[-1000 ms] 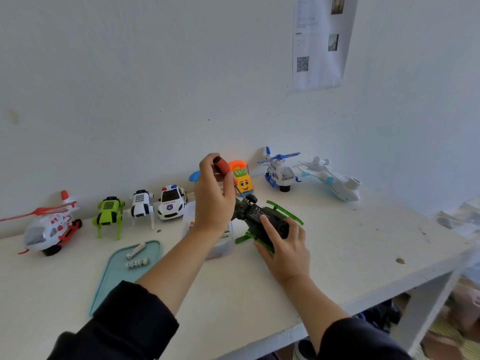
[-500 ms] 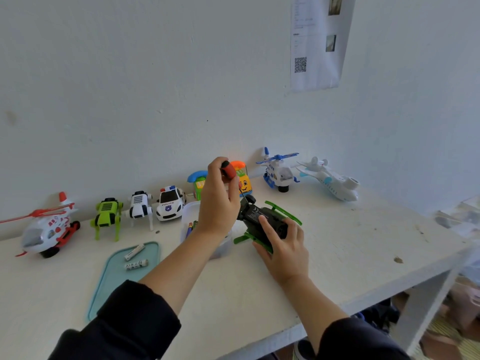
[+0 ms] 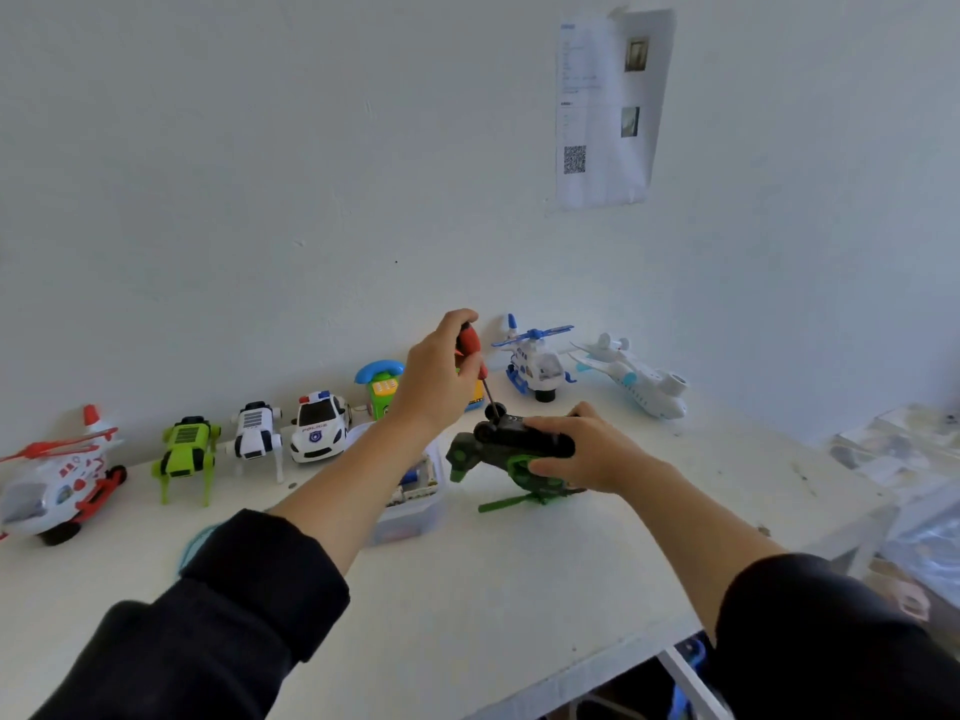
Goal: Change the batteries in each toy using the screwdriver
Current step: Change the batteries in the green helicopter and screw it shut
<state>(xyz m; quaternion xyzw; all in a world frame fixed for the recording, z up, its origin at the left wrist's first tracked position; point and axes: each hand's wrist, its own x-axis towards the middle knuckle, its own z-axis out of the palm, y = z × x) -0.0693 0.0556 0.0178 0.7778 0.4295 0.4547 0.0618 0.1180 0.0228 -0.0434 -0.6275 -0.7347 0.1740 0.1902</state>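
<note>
Two hands work mid-worktop. Left hand (image 3: 439, 379) grasps the red screwdriver (image 3: 470, 345), its tip down on the dark green helicopter (image 3: 511, 454), which lies on its side under the right hand (image 3: 587, 449); those fingers curl over its black underside. Just left of the toy sits a clear box (image 3: 415, 504), partly hidden by the forearm, holding batteries (image 3: 415, 475). Along the back edge stand a police car (image 3: 318, 427), green dog (image 3: 184, 457) and white plane (image 3: 636, 379).
</note>
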